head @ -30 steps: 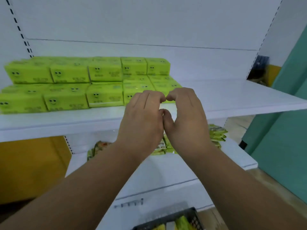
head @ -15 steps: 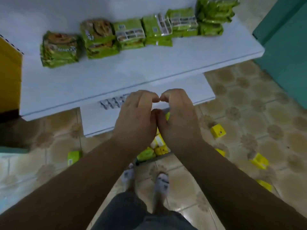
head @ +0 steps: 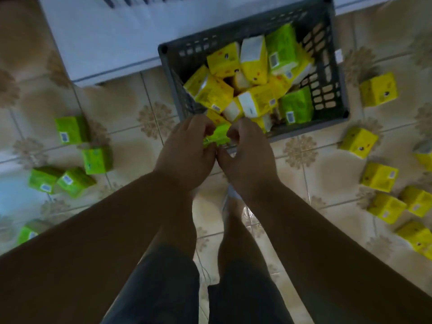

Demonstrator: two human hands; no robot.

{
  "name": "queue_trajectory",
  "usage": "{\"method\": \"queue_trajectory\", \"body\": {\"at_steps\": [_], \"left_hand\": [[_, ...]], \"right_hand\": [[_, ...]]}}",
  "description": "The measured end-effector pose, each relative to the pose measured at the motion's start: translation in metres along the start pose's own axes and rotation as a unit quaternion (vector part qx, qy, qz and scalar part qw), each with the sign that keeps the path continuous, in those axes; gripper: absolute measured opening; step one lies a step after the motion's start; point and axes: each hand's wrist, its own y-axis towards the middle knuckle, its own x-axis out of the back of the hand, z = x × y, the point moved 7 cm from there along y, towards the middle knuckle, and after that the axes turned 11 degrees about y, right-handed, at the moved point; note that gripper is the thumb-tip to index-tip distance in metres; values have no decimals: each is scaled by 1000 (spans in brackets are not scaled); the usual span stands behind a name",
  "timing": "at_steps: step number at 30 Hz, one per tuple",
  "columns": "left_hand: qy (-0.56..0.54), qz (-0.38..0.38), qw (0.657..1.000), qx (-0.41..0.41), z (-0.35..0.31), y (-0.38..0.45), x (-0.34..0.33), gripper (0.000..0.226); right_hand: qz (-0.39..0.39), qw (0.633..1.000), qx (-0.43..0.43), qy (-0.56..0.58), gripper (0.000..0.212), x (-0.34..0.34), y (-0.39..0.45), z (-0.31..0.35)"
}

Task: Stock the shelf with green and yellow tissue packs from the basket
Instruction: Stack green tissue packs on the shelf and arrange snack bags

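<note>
At frame centre, left hand point(head: 187, 149) and right hand point(head: 245, 155), fingers curled, together grasp a green pack point(head: 216, 136) over the basket point(head: 177, 94) edge.

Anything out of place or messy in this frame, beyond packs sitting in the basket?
Yes. Tissue packs lie loose on the tiled floor instead of in the grey basket: green packs scattered to the left, yellow packs to the right, at odd angles. Inside the basket the packs are jumbled, not stacked.
</note>
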Motion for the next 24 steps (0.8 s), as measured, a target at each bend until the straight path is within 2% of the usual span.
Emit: {"method": "queue_trajectory", "body": {"at_steps": [5,9,12,17,22,24], "left_hand": [[-25,30,998,40,37,22,-60,26],[-36,26,997,65,50,49,-88,24],[-34,48,995,75,62,77,-113,28],[72,117,990,29,81,113,-152,48],[255,166,951,-52,89,113,-185,59],[279,151,946,-65,89,110,-189,56]], "right_hand": [[-3,998,-59,12,29,-43,15,-63],[-30,994,-102,28,30,-52,42,-94],[-17,993,-119,18,34,-61,76,-123],[96,981,-93,-138,51,-93,127,-173],[313,925,-82,-201,71,-152,147,-216],[311,916,-67,-243,69,-159,153,-223]]}}
